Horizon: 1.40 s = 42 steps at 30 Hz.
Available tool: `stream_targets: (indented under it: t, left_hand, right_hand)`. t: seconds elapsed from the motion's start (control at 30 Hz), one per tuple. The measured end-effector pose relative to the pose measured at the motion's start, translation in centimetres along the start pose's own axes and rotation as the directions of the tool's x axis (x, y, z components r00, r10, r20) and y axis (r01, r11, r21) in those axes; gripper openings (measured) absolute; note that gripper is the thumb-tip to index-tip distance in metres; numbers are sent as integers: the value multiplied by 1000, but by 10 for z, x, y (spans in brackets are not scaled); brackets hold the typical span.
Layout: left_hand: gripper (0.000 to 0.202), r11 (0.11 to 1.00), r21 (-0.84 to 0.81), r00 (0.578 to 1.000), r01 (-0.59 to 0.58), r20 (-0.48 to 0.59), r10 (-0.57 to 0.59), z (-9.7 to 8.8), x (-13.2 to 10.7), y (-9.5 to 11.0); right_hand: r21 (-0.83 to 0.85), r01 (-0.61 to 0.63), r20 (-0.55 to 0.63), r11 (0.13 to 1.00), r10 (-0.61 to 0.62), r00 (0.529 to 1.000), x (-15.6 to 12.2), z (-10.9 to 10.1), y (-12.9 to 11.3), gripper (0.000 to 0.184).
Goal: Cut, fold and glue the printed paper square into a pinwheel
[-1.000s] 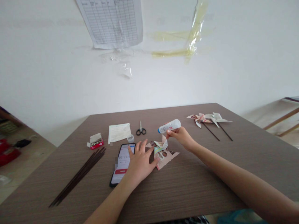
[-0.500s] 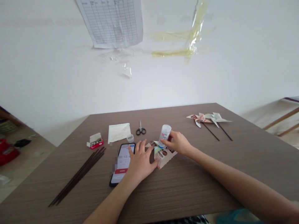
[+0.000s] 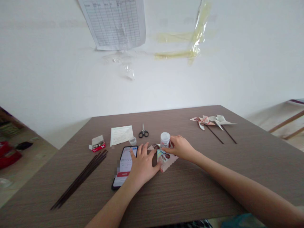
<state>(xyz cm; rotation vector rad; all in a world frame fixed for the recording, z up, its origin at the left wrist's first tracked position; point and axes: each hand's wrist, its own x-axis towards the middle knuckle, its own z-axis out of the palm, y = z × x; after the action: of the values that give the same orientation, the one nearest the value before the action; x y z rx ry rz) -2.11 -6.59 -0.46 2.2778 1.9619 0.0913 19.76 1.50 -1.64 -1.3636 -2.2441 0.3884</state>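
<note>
My right hand [image 3: 181,147] is closed round a white glue stick [image 3: 165,139], whose lower end meets a patterned piece of paper [image 3: 169,161] with cut and folded flaps. My left hand [image 3: 144,164] lies with fingers spread on the table, its thumb touching the left edge of that paper. Under and beside its outer fingers is a phone [image 3: 121,180] showing a timer. A small clear cap [image 3: 132,141] sits just beyond the phone.
Scissors [image 3: 143,133] and pale paper sheets [image 3: 121,134] lie farther back. Left are a small red-and-white box [image 3: 98,144] of metal pieces and several dark sticks [image 3: 80,179]. Two paper pinwheels [image 3: 203,122] on sticks rest back right. A wall rises behind the table.
The glue stick has gone from tilted to nearly upright and moved slightly down and left on the paper, with my right hand following. My left hand stays in place.
</note>
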Motion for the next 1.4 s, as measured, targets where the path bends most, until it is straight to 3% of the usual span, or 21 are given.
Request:
stream_targets:
  t: [0.07, 0.17, 0.27, 0.33, 0.6, 0.8, 1.07, 1.13, 1.23, 1.33, 1.4]
  left_hand:
    - [59, 1000, 9, 1000, 6, 5, -6, 0, 0, 0]
    - [56, 1000, 20, 1000, 8, 7, -8, 0, 0, 0]
    - [56, 1000, 22, 1000, 6, 7, -6, 0, 1, 0]
    - [57, 1000, 19, 1000, 8, 9, -8, 0, 2, 0]
    - [59, 1000, 16, 1000, 12, 9, -12, -3, 0, 1]
    - [60, 1000, 11, 1000, 6, 0, -6, -2, 0, 1]
    - [61, 1000, 20, 1000, 9, 2, -9, -1, 1, 2]
    - [61, 1000, 21, 1000, 6, -3, -6, -1, 1, 2]
    - [60, 1000, 22, 1000, 5, 1, -5, -2, 1, 2]
    - [59, 1000, 21, 1000, 3, 7, -3, -4, 0, 2]
    - [59, 1000, 19, 1000, 2, 8, -2, -4, 0, 3]
  right_hand:
    - [66, -67, -10, 996, 68, 998, 0, 0, 3, 29]
    - [294, -156, -46, 943, 176, 983, 3, 2, 10, 27]
    - [539, -158, -99, 827, 249, 963, 8, 1, 18, 20]
    - [615, -138, -119, 777, 264, 957, 10, -2, 22, 21]
    - [489, -91, -118, 867, 169, 979, 5, -1, 22, 24]
    - [201, 2, -77, 980, 14, 997, 2, 4, 15, 31]
    - [-28, 100, -48, 995, -102, 994, 0, 7, 4, 20]
    - [-8, 80, -58, 997, -81, 995, 0, 8, 5, 22]
    - [156, -49, -44, 987, 56, 997, 3, 9, 11, 26]
    - [373, -183, -10, 910, 201, 980, 7, 6, 18, 23]
    - [480, -202, -5, 853, 233, 972, 10, 3, 21, 19]
